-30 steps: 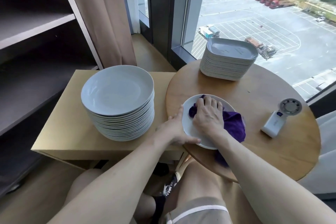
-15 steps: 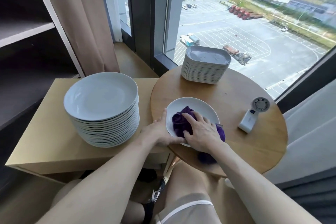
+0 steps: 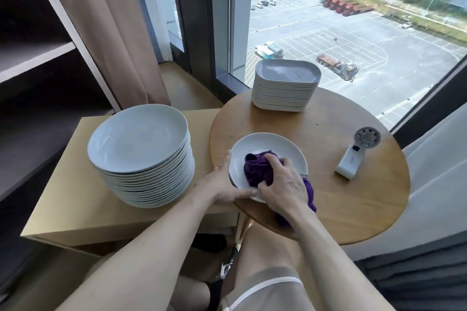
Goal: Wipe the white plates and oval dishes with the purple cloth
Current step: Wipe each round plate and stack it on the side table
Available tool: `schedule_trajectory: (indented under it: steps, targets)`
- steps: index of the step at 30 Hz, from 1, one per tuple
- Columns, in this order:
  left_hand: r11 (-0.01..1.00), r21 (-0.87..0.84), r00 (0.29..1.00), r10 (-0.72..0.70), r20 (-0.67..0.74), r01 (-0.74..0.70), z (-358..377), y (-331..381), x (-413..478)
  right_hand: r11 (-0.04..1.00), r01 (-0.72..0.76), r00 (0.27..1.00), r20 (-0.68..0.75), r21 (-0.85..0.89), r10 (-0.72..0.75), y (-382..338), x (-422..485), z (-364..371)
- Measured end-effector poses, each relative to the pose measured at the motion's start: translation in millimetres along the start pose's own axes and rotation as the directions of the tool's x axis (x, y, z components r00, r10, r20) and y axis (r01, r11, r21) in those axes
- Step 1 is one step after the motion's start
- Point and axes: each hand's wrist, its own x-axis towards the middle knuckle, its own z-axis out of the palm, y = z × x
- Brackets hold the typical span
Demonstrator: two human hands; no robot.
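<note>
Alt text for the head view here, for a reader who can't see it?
A right hand grips a bunched purple cloth on a white plate on a round table; the left hand steadies the plate's rim. Stacked round plates stand on a side table at left, stacked oval dishes at the round table's far edge.

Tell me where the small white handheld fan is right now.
In the head view the handheld fan lies on the right side of the round table, right of the plate being wiped and nearer the person than the oval dishes.
</note>
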Motion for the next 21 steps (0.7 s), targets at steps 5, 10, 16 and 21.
schedule_trajectory:
  steps: [5,10,16,21]
  targets:
    - [0.997,-0.081,1.0,-0.007,-0.007,0.006,2.9,-3.0,0.4,0.981,-0.01,0.99,-0.139,0.192,0.038,7.0,-6.7,-18.2]
    - [0.993,-0.116,1.0,0.004,-0.013,-0.006,4.2,-4.9,0.7,0.954,-0.083,0.973,-0.182,0.289,0.14,23.4,-17.7,-24.7]
    - [0.983,-0.152,0.992,0.087,-0.095,-0.101,5.7,-1.8,-3.0,0.93,-0.126,0.964,-0.179,0.347,0.197,29.6,-11.0,-36.1]
    - [0.954,0.208,0.905,0.275,-0.326,-0.215,21.9,1.5,-17.6,0.901,-0.129,0.951,-0.207,0.414,0.231,32.2,-2.1,-42.8]
